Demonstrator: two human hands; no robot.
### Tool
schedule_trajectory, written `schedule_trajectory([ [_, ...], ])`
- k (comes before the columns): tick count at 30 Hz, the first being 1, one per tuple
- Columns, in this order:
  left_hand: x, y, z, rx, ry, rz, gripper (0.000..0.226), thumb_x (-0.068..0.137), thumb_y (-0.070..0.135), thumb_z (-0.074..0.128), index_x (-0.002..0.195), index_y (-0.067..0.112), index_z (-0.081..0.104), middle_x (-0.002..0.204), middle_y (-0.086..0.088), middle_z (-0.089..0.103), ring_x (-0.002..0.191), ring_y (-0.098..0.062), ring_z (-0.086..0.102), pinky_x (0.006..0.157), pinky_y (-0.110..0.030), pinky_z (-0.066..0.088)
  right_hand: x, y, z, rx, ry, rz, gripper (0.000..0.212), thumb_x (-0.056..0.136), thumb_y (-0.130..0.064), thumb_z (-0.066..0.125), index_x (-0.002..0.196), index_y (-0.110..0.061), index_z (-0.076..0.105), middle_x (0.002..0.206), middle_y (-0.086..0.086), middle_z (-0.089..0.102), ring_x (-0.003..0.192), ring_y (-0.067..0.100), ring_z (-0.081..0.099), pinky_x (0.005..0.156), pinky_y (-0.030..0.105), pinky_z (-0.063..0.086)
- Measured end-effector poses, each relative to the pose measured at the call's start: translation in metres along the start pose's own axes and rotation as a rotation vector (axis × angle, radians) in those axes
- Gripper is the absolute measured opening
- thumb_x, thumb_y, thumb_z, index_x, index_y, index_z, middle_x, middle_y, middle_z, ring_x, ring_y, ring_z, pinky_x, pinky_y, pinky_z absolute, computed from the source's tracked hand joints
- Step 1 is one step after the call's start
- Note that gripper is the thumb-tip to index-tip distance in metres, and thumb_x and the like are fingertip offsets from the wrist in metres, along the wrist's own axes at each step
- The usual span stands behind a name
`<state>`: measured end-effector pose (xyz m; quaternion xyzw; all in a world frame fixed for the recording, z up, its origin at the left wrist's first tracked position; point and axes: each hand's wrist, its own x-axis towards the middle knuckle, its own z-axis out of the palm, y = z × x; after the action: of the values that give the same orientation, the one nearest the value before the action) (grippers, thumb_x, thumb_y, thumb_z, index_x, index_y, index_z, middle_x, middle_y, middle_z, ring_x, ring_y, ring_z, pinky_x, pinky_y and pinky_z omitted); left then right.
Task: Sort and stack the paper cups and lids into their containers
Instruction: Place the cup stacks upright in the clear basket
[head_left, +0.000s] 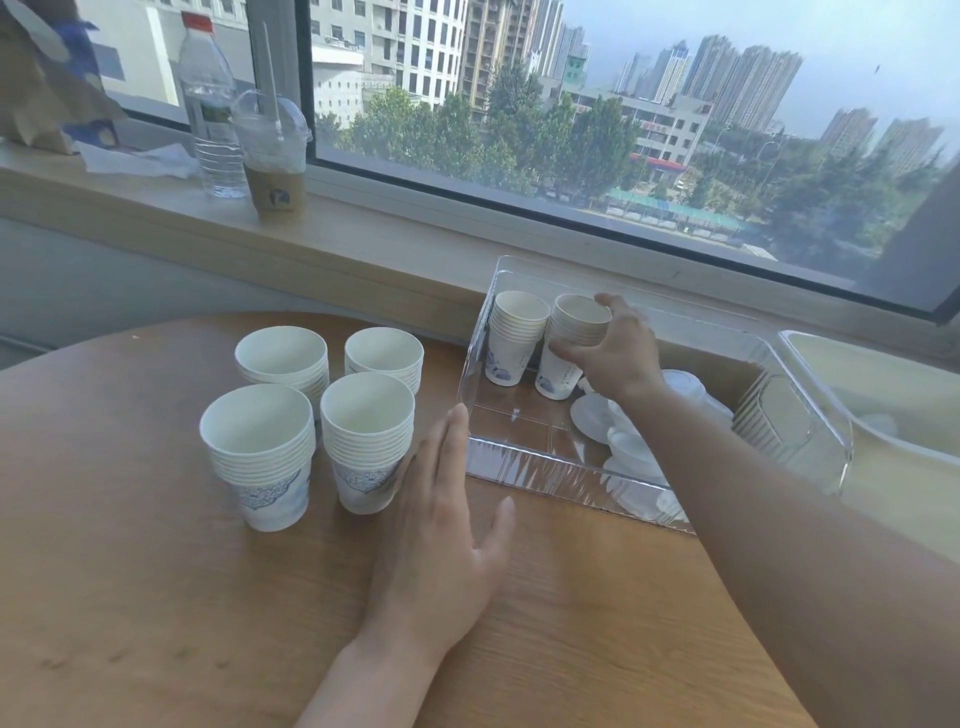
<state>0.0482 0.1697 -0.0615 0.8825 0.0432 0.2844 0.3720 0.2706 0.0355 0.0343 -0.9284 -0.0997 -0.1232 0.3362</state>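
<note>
Right hand (613, 345) grips a cup stack (569, 348) inside the clear bin (519, 457), fingers curled round the upper rims, thumb on the near side. Stack stands upright on the bin floor at the far-left end, just beside a second upright stack (511, 338) closer to the bin's left wall. White lids (623, 431) lie loose in the bin's near-right part, under the right forearm. A ribbed clear piece (774, 421) stands against the bin's right wall.

Left hand (441, 525) flat, fingers straight and together, thumb apart, just outside the bin's near-left corner; fingertips near the rim, contact unclear.

Four more cup stacks (311, 415) stand upright on the wooden table (156, 597) left of the bin, nearest one beside the left hand. Second clear container (883, 395) right of the bin. Water bottle (210, 104) and lidded iced drink (272, 150) on the windowsill, beyond and left of the bin.
</note>
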Motion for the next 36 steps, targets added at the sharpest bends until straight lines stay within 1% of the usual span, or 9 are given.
schedule_trajectory([
  [5, -0.001, -0.001, 0.0, 0.02, 0.001, 0.001, 0.091, 0.097, 0.038, 0.069, 0.169, 0.025, 0.015, 0.172, 0.009, 0.023, 0.153, 0.01, 0.009, 0.12, -0.008, 0.007, 0.001, 0.002, 0.003, 0.01, -0.005, 0.003, 0.088, 0.081, -0.039, 0.09, 0.154, -0.019, 0.045, 0.154, 0.011, 0.046, 0.141, 0.029, 0.046, 0.117, 0.041, 0.036],
  [11, -0.001, -0.002, 0.0, 0.02, 0.034, 0.035, 0.09, 0.096, 0.037, 0.069, 0.169, 0.024, 0.017, 0.17, 0.01, 0.025, 0.147, 0.021, 0.0, 0.119, -0.004, 0.007, -0.002, -0.001, 0.0, 0.084, -0.022, 0.034, 0.094, 0.081, -0.039, 0.09, 0.157, -0.023, 0.038, 0.155, 0.012, 0.042, 0.139, 0.032, 0.048, 0.112, 0.052, 0.048],
  [14, -0.002, 0.0, -0.001, 0.038, 0.079, 0.047, 0.083, 0.096, 0.036, 0.069, 0.165, 0.025, 0.026, 0.164, 0.01, 0.033, 0.151, 0.005, 0.023, 0.118, -0.013, 0.022, -0.017, -0.008, -0.007, 0.306, 0.079, 0.071, 0.091, 0.082, -0.044, 0.088, 0.156, -0.026, 0.038, 0.146, 0.007, 0.047, 0.134, 0.024, 0.052, 0.111, 0.048, 0.049],
  [18, 0.0, 0.004, -0.009, 0.029, 0.18, 0.087, 0.059, 0.094, 0.026, 0.071, 0.149, 0.02, 0.049, 0.134, 0.008, 0.055, 0.119, -0.011, 0.059, 0.093, -0.026, 0.053, -0.066, -0.032, -0.008, 0.583, 0.183, -0.05, 0.063, 0.088, -0.045, 0.082, 0.142, -0.033, 0.052, 0.13, -0.011, 0.059, 0.12, 0.002, 0.059, 0.104, 0.03, 0.051],
  [20, -0.001, 0.008, -0.016, 0.031, 0.278, 0.134, 0.043, 0.094, 0.022, 0.069, 0.136, 0.019, 0.057, 0.114, 0.01, 0.056, 0.094, -0.008, 0.061, 0.075, -0.031, 0.057, -0.098, -0.044, -0.002, 0.69, 0.184, -0.117, 0.05, 0.091, -0.042, 0.079, 0.136, -0.035, 0.058, 0.126, -0.015, 0.064, 0.117, 0.001, 0.063, 0.1, 0.026, 0.055],
  [22, -0.003, 0.012, -0.025, 0.033, 0.374, 0.193, 0.031, 0.095, 0.02, 0.065, 0.126, 0.021, 0.059, 0.102, 0.01, 0.056, 0.081, -0.007, 0.058, 0.067, -0.03, 0.053, -0.128, -0.052, 0.007, 0.767, 0.174, -0.178, 0.041, 0.093, -0.035, 0.077, 0.131, -0.032, 0.061, 0.125, -0.014, 0.066, 0.117, 0.009, 0.066, 0.097, 0.031, 0.057],
  [26, -0.005, 0.004, -0.053, 0.16, 0.569, 0.258, 0.02, 0.097, 0.017, 0.063, 0.116, 0.013, 0.064, 0.1, 0.003, 0.063, 0.089, -0.02, 0.06, 0.084, -0.031, 0.047, -0.171, -0.055, 0.032, 0.822, 0.142, -0.259, 0.034, 0.097, -0.024, 0.075, 0.128, -0.028, 0.061, 0.124, -0.008, 0.067, 0.112, 0.023, 0.068, 0.093, 0.039, 0.058],
  [30, -0.003, -0.013, -0.075, 0.279, 0.743, 0.051, 0.034, 0.088, 0.016, 0.071, 0.121, 0.007, 0.068, 0.122, -0.011, 0.064, 0.109, -0.037, 0.058, 0.096, -0.04, 0.036, -0.196, -0.057, 0.056, 0.86, 0.073, -0.242, 0.041, 0.096, -0.024, 0.077, 0.132, -0.032, 0.058, 0.125, -0.011, 0.065, 0.113, 0.022, 0.067, 0.089, 0.037, 0.058],
  [36, -0.001, -0.03, -0.083, 0.109, 0.824, -0.124, 0.055, 0.078, 0.014, 0.072, 0.13, 0.004, 0.059, 0.132, -0.013, 0.059, 0.123, -0.035, 0.051, 0.108, -0.035, 0.032, -0.206, -0.06, 0.075, 0.774, -0.171, -0.305, 0.062, 0.096, -0.026, 0.077, 0.15, -0.031, 0.047, 0.144, -0.021, 0.056, 0.132, 0.01, 0.057, 0.105, 0.03, 0.05],
])
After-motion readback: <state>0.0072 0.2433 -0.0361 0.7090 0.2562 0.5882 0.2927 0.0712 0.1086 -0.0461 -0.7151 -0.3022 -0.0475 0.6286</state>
